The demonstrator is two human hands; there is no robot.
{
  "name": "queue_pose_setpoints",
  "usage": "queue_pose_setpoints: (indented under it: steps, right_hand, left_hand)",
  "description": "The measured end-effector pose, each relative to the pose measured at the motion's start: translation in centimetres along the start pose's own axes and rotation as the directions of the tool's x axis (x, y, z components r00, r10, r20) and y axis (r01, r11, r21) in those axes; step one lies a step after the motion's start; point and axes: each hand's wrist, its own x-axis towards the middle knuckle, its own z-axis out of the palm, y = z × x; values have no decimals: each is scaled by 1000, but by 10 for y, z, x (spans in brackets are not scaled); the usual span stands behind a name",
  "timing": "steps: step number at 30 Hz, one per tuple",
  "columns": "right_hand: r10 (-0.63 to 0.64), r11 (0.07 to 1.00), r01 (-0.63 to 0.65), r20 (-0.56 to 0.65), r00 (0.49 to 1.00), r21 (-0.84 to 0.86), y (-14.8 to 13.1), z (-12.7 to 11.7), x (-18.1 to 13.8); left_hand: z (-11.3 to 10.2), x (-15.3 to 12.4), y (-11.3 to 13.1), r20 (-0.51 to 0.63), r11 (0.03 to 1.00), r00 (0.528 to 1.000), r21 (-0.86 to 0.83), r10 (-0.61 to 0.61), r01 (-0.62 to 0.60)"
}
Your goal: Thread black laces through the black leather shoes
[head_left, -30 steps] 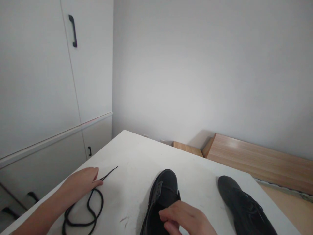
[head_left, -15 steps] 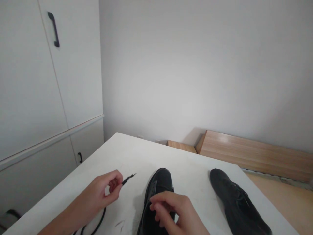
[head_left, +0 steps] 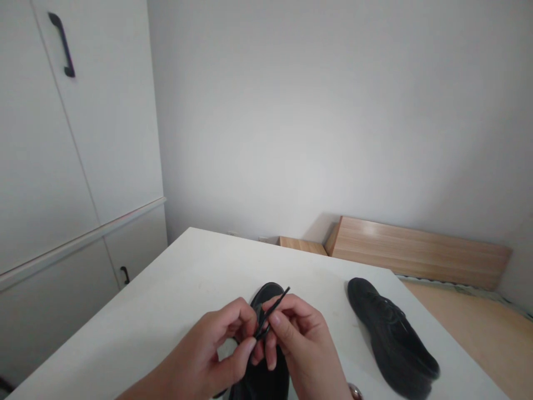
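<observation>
A black shoe [head_left: 270, 293] lies on the white table [head_left: 183, 289] in front of me, mostly hidden behind my hands. My left hand [head_left: 216, 347] and my right hand [head_left: 297, 339] meet above it. Both pinch the end of a black shoelace [head_left: 273, 311], whose tip points up and to the right. The rest of the lace is hidden below my hands. A second black shoe [head_left: 389, 333], laced, lies to the right on the same table, apart from my hands.
White cupboard doors with black handles [head_left: 62, 44] stand at the left. Wooden boards [head_left: 416, 250] lean against the grey wall behind the table. The table's right edge runs close to the second shoe.
My left hand lifted the lace end off the table and carried it right, over the shoe. My right hand rose from the shoe and took hold of the lace tip too.
</observation>
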Motion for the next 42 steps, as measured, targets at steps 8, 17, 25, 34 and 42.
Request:
queue_pose_setpoints:
  steps: [8,17,25,34,42]
  right_hand:
    - [-138,973,189,-326,935,130,-72,-37,-7]
    - [-668,728,519,-630,395,-447,-130,-162,-31]
    - [-714,699,361,-573,403,-617,-75,-193,-34]
    - [-441,671,46,-348,827,-740,-6,-147,-23]
    - [-296,594,71,-136,945,-801,11,-132,-24]
  left_hand:
    - [-48,6,-1,-438,958,889,-286,-131,1]
    - [-146,3,-1,-796,950,573,-299,-195,-93]
    - [-136,21,-38,-727,935,633,-354,-265,-16]
    - [-76,37,-73,-425,965,868,-65,-258,255]
    - [-49,36,-74,-284,910,941,314,-181,270]
